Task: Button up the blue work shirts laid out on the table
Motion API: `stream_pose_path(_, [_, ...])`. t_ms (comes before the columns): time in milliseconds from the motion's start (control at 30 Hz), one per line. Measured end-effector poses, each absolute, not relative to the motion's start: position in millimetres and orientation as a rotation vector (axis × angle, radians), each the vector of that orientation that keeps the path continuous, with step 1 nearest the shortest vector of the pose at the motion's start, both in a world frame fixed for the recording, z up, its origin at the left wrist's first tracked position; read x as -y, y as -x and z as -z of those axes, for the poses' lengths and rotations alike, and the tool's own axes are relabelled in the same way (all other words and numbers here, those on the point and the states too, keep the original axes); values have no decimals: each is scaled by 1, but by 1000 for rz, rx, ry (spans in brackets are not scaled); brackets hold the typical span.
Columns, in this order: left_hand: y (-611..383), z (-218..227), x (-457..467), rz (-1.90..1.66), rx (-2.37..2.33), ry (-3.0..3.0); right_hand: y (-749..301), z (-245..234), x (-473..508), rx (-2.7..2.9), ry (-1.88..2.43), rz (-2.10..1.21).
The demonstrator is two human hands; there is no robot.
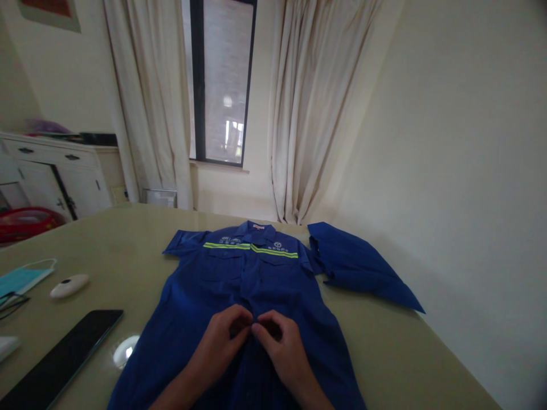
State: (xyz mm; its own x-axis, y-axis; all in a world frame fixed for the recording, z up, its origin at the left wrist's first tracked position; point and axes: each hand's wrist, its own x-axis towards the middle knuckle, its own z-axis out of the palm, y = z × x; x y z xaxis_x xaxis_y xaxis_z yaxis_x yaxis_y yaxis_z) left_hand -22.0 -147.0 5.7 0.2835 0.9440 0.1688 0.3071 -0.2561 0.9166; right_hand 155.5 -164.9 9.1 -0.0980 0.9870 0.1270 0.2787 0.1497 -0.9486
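A blue short-sleeved work shirt (192,290) lies spread on the table, its collar at the far end. Yellow-green reflective strips and white printing cross its chest. Over the front opening, below the chest pockets, my left hand (224,336) pinches the shirt's edge between thumb and fingers. Close beside it, my right hand (282,344) pinches the same front edge, the fingertips of both hands almost touching. Whether a button sits between the fingertips is hidden.
Folded blue cloth (363,262) lies right of the shirt, near the wall. On the left of the table (141,228) are a black phone-like slab (64,359), a white oval mouse-like object (69,286), a light-blue face mask (28,279) and dark-framed glasses (12,302).
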Motion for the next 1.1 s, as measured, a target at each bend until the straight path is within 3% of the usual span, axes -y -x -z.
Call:
stream_pose_path(300, [20,-6,149,-1016,-1051,-1867,-155,-14,169,1650,1309,-862])
stream_pose_path(800, [29,-18,146,-898,-1124,-1906,-162,2,155,860,1107,-1494])
stream_pose_path(967, [27,-17,148,-902,-1124,-1918,-162,-1,157,1002,1098,-1396])
stream_pose_path(1100, [25,-11,148,-892,-1161,-1898,-161,-5,161,1273,1253,-1045])
